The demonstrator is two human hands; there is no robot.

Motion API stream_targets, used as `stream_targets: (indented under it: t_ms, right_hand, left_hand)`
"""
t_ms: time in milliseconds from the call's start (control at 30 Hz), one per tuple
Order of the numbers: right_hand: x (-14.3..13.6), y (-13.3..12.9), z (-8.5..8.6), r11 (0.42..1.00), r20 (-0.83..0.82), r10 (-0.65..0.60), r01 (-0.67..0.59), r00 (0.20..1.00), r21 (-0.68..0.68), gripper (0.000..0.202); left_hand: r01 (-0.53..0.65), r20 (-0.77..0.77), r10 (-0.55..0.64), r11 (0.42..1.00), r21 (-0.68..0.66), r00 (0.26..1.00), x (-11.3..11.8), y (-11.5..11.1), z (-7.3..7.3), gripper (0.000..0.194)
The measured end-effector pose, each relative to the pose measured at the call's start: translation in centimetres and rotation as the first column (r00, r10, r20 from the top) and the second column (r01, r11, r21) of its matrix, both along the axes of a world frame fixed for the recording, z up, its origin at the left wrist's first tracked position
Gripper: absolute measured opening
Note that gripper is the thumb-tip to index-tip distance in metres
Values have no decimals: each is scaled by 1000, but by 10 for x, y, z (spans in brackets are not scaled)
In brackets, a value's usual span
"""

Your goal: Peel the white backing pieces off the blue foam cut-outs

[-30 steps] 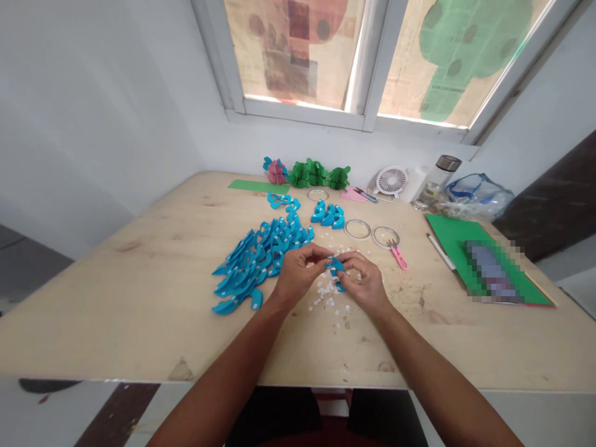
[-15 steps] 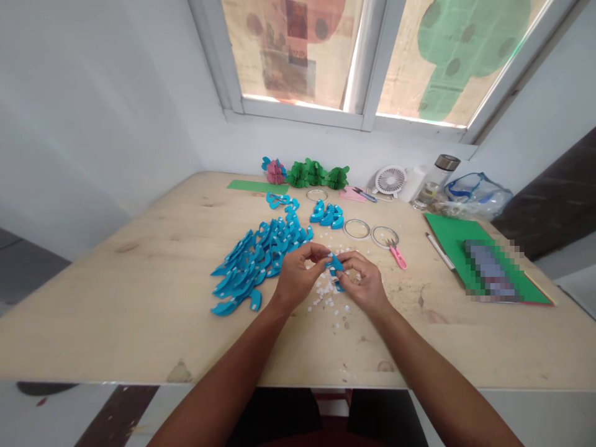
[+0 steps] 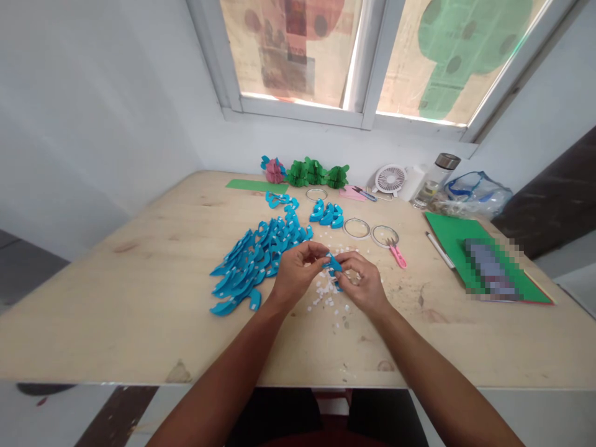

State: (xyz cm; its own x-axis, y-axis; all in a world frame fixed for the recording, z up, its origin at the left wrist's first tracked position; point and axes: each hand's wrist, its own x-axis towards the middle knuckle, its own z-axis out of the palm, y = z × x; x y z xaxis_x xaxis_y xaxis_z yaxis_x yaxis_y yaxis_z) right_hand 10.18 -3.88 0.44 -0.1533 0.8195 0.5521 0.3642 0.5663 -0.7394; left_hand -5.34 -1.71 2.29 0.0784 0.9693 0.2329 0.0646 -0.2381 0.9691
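Note:
Between my two hands is a blue paper cut-out (image 3: 334, 263), held above the table. My left hand (image 3: 299, 271) pinches its upper left end between thumb and fingers. On the other side, my right hand (image 3: 362, 280) grips its right edge with fingers curled; part of the piece is hidden behind the fingertips. Small white paper bits (image 3: 326, 299) lie scattered below the hands. Left of my hands spreads a large pile of curved blue paper pieces (image 3: 246, 264) with white squares stuck on them. A smaller group of blue pieces (image 3: 326, 214) sits farther back.
Tape rolls (image 3: 357, 228) and pink-handled snips (image 3: 397, 253) lie right of centre. Green paper decorations (image 3: 314, 174), a small white fan (image 3: 390, 179) and a bottle (image 3: 433, 183) stand along the wall. At right are a pen (image 3: 440, 250) and a green sheet (image 3: 449, 226).
Both hands keep their hold on the blue paper cut-out, with only a very slight shift of the fingers. Everything else on the table stays in place.

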Motion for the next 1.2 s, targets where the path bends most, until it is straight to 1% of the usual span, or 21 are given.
stream_targets:
  t_ms: [233,467,533,667,800,933,1200]
  right_hand:
    - [0,0,-1,1000,1,-2,2,1000,4,8]
    - [0,1,-1,1000,5,3,-3,1000,3,8]
    - [0,1,-2,1000,6,1,-1,1000,3,8]
    - [0,1,-2,1000,10,-14,14,1000,12,8]
    - [0,0,-1,998,34,-25,23,999,53,8]
    - [0,-1,0,995,89,-46,38,995,98,10]
    - [0,-2,-2,989,149,-62,40,987,144,10]
  left_hand:
    - [14,-23,-14,1000,10,1000,-1,1,-1,13]
    - [2,-65,1,999,45,998,-1,-1,2,10]
    - [-20,-93,27,997,75,995,-1,-1,3,9]
    - [-40,-208,78,983,181,975,-1,0,1,6]
    - [-17,-266,77,975,223,961,-2,0,-3,9]
    - [7,-311,79,963,268,947,-1,-1,-4,12]
    - [62,-400,121,907,416,909,-2,0,-4,14]
